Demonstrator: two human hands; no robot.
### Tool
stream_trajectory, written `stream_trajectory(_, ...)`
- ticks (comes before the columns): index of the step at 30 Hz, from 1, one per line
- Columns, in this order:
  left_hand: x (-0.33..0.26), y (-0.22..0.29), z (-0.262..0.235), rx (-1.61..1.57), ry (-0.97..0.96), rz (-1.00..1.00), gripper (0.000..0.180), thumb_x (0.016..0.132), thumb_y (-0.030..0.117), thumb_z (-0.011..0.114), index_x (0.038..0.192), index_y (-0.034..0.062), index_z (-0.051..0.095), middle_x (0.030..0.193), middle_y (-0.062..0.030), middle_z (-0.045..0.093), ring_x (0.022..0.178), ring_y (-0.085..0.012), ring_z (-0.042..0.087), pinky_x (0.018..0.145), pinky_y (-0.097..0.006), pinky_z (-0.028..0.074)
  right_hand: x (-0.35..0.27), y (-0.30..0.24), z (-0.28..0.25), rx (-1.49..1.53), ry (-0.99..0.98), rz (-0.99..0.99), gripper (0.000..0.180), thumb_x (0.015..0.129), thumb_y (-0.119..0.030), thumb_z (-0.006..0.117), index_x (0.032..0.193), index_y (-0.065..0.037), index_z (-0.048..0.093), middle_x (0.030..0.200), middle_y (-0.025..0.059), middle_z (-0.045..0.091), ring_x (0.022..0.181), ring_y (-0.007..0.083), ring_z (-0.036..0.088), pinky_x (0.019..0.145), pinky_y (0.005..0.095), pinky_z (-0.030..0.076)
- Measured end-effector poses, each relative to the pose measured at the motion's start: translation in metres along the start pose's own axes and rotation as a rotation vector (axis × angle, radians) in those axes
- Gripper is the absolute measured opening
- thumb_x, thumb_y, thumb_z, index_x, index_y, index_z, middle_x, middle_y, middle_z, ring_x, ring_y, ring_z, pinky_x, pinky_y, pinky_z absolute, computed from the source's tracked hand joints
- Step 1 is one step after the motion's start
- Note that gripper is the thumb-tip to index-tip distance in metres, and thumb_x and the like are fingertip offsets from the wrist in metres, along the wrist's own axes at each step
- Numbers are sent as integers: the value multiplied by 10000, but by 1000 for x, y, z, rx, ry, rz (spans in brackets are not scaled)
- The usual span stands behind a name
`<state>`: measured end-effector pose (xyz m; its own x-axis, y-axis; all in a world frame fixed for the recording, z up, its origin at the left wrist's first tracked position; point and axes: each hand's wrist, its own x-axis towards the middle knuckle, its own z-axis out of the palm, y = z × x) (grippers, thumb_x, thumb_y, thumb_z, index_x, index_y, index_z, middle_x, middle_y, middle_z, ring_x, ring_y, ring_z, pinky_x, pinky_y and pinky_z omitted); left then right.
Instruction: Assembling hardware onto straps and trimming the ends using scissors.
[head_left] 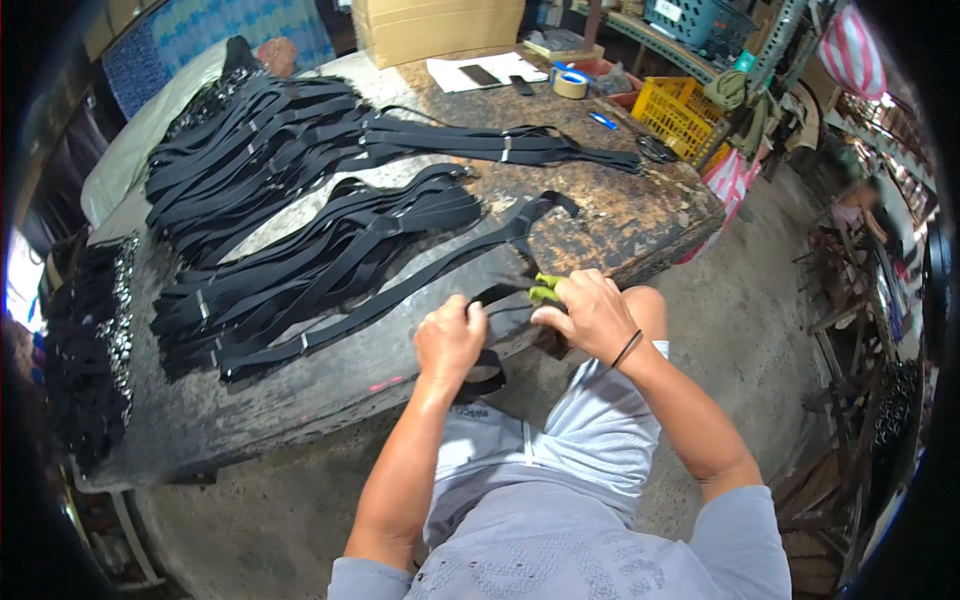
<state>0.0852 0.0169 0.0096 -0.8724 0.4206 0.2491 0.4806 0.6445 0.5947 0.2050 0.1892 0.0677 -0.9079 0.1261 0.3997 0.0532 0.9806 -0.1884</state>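
My left hand (pixel 448 340) is closed on a black elastic strap (pixel 497 292) at the table's near edge. Part of that strap runs toward my right hand, and a loop of it hangs below my left wrist. My right hand (pixel 592 315) is closed around a small tool with yellow-green handles (pixel 545 288); its working end is hard to make out against the strap. Just beyond both hands, a single pair of black suspenders (pixel 400 287) lies stretched across the table, with a metal slider near its left end.
Piles of black suspenders (pixel 270 130) with metal sliders cover the table's left and middle. Toward the back are a cardboard box (pixel 440 30), white paper with a phone (pixel 480 75), and tape rolls (pixel 571 84). A yellow crate (pixel 680 115) stands off the far right edge.
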Motion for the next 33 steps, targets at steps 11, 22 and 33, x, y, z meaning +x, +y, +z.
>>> stream_trajectory(11, 23, 4, -47, -1154, -422, -461, 236, 899, 255, 617, 805, 40, 589, 604, -32, 560, 420, -96, 475, 398, -231, 370, 45, 188, -1, -424, -80, 679, 519, 806, -549, 620, 986, -65, 684, 1077, 161, 640, 1057, 355, 563, 893, 486, 454)
stream_trajectory(22, 32, 23, -47, -1310, -433, -584, 199, 924, 260, 596, 848, 85, 540, 631, -40, 585, 425, -111, 512, 381, -233, 390, 73, 204, 55, 108, -64, 321, 174, 733, -170, 746, 899, -159, 695, 915, 117, 608, 949, 347, 559, 856, 444, 456)
stream_trajectory(33, 23, 20, -35, -1285, -360, -508, 213, 938, 274, 582, 884, 71, 546, 645, -42, 598, 423, -85, 495, 387, -220, 391, 70, 147, 40, 969, 215, 560, 104, 944, -137, 540, 878, -57, 527, 754, 4, 528, 656, 90, 522, 568, 239, 445)
